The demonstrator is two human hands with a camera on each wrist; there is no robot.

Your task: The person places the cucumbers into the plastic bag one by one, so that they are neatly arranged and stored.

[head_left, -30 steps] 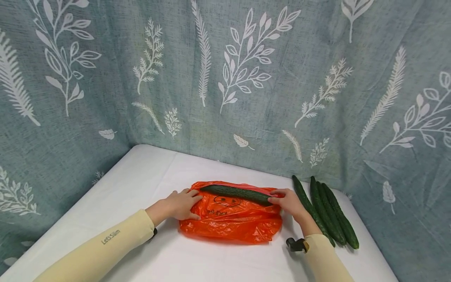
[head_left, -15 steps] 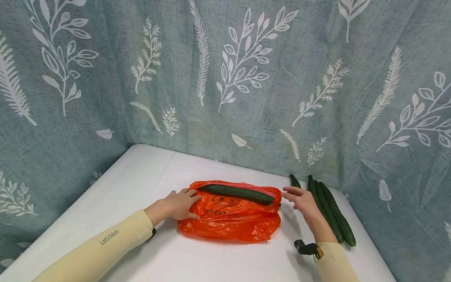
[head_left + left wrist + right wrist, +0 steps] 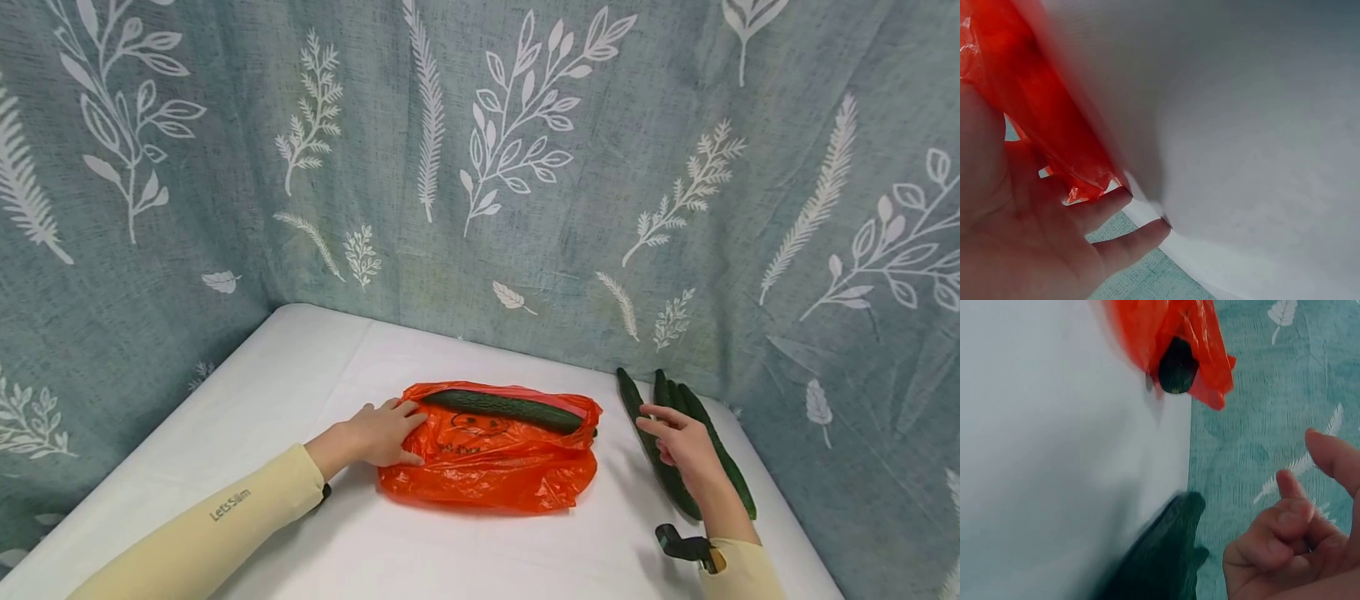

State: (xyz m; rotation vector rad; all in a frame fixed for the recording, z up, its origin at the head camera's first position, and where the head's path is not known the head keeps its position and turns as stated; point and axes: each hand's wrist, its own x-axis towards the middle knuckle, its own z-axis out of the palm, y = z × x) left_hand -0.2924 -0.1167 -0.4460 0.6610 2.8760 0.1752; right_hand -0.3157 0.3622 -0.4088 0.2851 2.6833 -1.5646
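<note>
Left hand (image 3: 378, 435) lay flat on the thin, slippery orange bag (image 3: 487, 467) mid-frame with one cucumber (image 3: 504, 407) poking out, while the right hand (image 3: 678, 442), loosely curled and empty, hovered over the stiff cucumbers (image 3: 693, 433) at right, probably easiest grabbed mid-length.
</note>
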